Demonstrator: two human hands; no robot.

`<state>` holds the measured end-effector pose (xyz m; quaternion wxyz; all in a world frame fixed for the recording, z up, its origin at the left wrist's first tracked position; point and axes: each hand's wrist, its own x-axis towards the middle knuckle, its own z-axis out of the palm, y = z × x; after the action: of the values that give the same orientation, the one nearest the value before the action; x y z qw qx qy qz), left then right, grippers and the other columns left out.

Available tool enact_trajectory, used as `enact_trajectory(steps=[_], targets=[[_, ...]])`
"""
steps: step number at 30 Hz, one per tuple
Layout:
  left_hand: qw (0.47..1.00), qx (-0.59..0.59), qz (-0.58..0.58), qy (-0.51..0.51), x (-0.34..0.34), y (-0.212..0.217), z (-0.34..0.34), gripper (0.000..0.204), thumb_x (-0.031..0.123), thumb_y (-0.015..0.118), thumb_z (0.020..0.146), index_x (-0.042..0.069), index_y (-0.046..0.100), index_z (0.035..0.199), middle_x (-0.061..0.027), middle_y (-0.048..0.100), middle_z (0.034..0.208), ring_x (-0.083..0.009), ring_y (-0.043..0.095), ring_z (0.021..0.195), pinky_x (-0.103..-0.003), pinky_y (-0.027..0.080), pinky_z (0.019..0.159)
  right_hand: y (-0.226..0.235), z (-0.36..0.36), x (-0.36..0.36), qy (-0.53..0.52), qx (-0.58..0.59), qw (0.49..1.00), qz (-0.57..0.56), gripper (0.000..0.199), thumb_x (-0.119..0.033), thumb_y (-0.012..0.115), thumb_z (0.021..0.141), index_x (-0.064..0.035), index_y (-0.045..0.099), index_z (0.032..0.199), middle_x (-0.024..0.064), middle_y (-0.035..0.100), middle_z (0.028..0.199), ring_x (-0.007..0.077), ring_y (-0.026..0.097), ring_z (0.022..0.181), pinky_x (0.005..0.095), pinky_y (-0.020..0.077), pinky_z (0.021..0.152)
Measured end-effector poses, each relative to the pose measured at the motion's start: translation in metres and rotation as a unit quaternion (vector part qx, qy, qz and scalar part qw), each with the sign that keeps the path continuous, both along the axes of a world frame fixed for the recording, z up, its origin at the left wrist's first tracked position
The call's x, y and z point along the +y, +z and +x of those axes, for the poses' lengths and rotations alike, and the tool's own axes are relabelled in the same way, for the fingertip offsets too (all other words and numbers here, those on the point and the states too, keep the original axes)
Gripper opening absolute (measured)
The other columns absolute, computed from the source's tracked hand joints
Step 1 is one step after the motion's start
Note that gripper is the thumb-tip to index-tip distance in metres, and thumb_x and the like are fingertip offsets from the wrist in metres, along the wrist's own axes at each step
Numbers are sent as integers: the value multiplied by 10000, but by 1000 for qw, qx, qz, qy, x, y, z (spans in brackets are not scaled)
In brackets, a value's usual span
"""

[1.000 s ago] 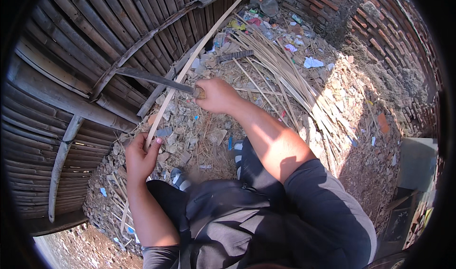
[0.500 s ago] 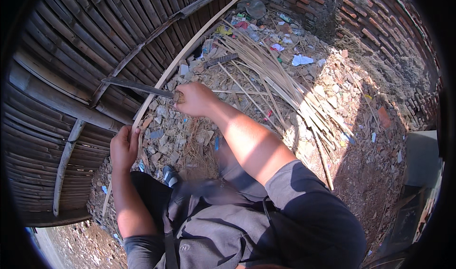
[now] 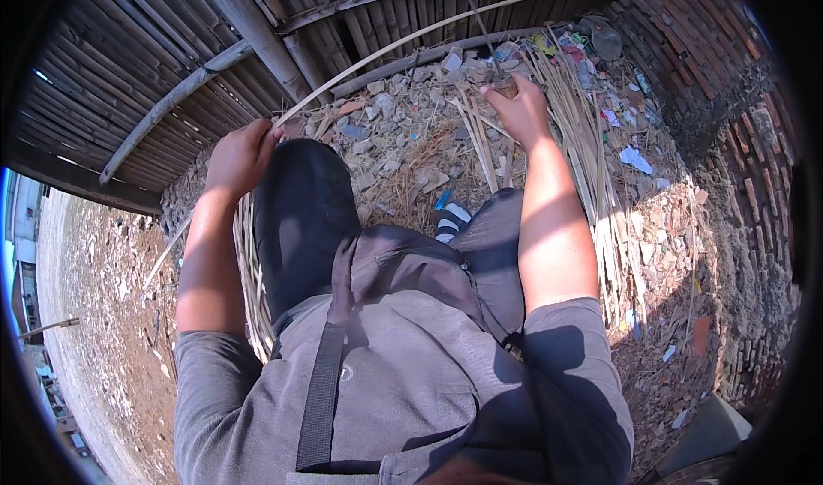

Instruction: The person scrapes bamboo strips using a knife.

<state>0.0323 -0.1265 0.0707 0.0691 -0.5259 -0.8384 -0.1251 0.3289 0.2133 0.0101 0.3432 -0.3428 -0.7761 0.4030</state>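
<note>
My left hand (image 3: 240,159) is closed around a long, thin bamboo strip (image 3: 377,55). The strip bows away to the far right, and its near end pokes out below my left forearm. My right hand (image 3: 521,112), out ahead on the right, grips a long dark knife (image 3: 482,26) whose blade points away from me. In the picture the blade crosses the far part of the strip; whether they touch I cannot tell. The fingers hide most of the knife's handle. A few short strips (image 3: 478,138) lie on the rubble just left of my right hand.
A bundle of pale bamboo strips (image 3: 591,159) lies right of my right arm, and more strips (image 3: 249,271) rest beside my left leg. Stones and litter (image 3: 386,108) cover the ground. A bamboo-slat wall (image 3: 146,74) stands ahead and left, a brick wall (image 3: 677,56) right.
My view has swung left. The right hand with the knife has moved away from the left hand, toward the strip's far end. My left hand still holds the strip, which now bends more.
</note>
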Motion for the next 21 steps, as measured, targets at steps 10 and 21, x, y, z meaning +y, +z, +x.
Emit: enact_trajectory(steps=[10,21], targets=[[996,13,0,91,-144,25,-11,285,289,581,1067,19,667,1094,-260,680,855,-469,672,873,-522,524,741,-14,11,13,-80,118,985,-96,242,-221,833,870,-45,695,963,7,676,793,98,577,602,268,457,555],[984,-21,115,131,-215,-17,12,281,272,566,1091,22,602,966,-229,578,725,-447,587,666,-480,441,589,13,8,7,-96,269,954,-93,216,-159,842,880,-46,664,931,4,638,739,90,568,560,252,445,519]])
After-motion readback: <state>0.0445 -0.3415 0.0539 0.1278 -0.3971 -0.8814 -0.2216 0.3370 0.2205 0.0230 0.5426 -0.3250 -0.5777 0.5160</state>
